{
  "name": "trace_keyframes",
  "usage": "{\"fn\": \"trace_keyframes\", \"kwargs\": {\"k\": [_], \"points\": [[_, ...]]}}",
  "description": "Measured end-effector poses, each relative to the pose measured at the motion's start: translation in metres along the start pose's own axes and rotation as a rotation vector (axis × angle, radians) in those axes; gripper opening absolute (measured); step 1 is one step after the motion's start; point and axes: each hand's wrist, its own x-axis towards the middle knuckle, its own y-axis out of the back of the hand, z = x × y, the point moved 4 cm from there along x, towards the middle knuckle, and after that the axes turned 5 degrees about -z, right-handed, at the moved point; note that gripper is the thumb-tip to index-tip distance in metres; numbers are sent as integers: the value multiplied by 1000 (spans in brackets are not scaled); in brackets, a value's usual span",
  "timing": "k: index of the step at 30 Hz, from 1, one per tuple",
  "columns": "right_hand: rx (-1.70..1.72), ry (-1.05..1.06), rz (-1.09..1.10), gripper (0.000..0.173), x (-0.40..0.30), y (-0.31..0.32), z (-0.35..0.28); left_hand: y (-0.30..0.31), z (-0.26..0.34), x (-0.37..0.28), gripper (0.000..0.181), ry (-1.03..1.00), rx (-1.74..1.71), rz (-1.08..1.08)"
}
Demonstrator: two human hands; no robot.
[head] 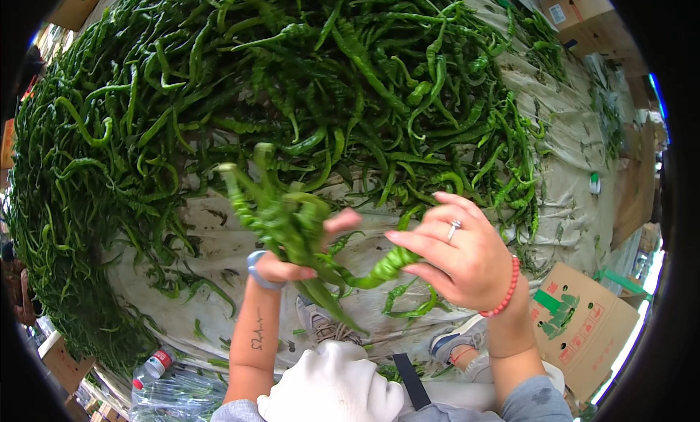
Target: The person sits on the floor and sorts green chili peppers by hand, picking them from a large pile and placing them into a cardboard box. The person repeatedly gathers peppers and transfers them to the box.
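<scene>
A bunch of long green chili peppers [295, 230] is gripped in my left hand [290, 263], with blurred stem ends pointing up and away from me. Between the thumb and fingers of my right hand [459, 252] is the end of one curled green pepper [385, 266], whose other end reaches to the bunch. Beyond both hands spreads a large heap of green peppers [328, 83]. A few loose peppers [410, 304] lie on the pale cloth [208, 230] below and between my hands.
A printed cardboard box [585, 329] stands at the lower right, with more cartons [585, 17] at the upper right. Plastic bottles [158, 362] and clear plastic wrap [178, 394] lie at the lower left. My shoes [325, 321] rest on the cloth.
</scene>
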Motion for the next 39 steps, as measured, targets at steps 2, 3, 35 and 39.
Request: {"fn": "trace_keyframes", "kwargs": {"k": [2,3,35,39], "points": [[-5,40,132,32,18,-5,4,-18,-20,7,72,126,-183,-49],[22,62,127,32,29,-10,7,-23,-28,1,81,146,-264,-76],[1042,-559,284,29,30,-130,86,-24,-44,-27,72,-187,-453,375],[381,-374,393,45,-24,-101,22,-24,-47,-21,68,-128,-445,411]]}}
